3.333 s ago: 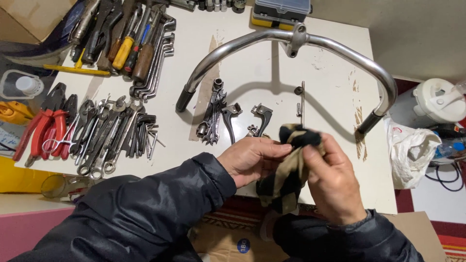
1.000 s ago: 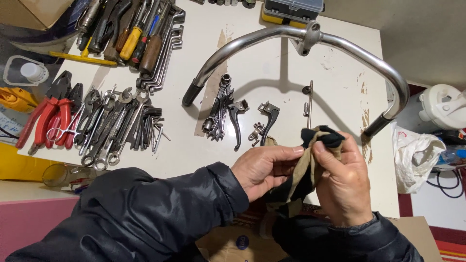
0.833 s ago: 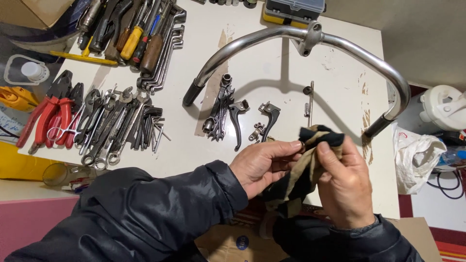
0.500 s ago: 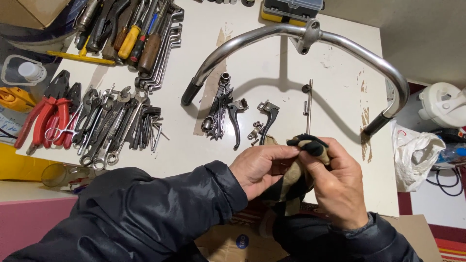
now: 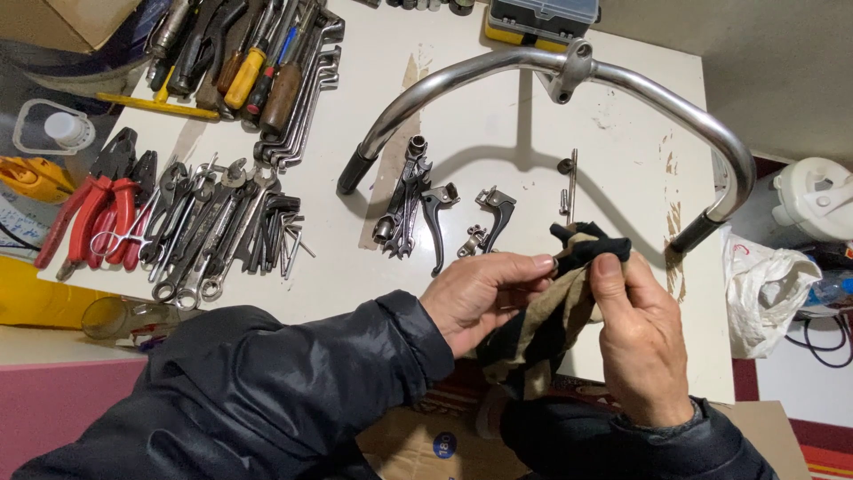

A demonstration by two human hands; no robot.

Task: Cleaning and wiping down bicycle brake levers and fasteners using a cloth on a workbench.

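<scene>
Far left edge: a clear plastic container point(image 5: 51, 133) with a white cap sits on a dark surface beside the table; below it, a yellow object point(image 5: 25, 174), partly cut off.
Top left corner: a brown cardboard box point(image 5: 75, 18), only its lower edge in view.
Pliers: red-handled pliers point(image 5: 89, 218) lie at the left rim of the white table point(image 5: 498, 116).
Wrenches: a fanned row of steel wrenches point(image 5: 209, 236) just right of the pliers.
Screwdrivers: a bunch with yellow, brown and dark handles point(image 5: 253, 62) at the table's upper left.
Middle: a small heap of wrenches and sockets point(image 5: 404, 200), then two dark brake levers point(image 5: 466, 218) beside it.
Handlebar: a curved chrome handlebar point(image 5: 551, 67) arches over the table's far half, a black grip on each end.
Top centre: a flat organiser case point(image 5: 542, 18), dark lid over yellow base.
Left hand: the left hand point(image 5: 484, 298) pinches the cloth between thumb and fingers, just below its top end.
Cloth: a black and tan rag point(image 5: 555, 311) held between both hands above the near table edge, its dark end bunched at the top.
Right hand: the right hand point(image 5: 644, 342) presses thumb and fingers together on the rag's upper end.
Below the hands: a cardboard box point(image 5: 418, 440) with a round blue sticker.
Far right: a crumpled white plastic bag point(image 5: 769, 289) hangs off the table side; above it, a white jug-shaped container point(image 5: 813, 200).
</scene>
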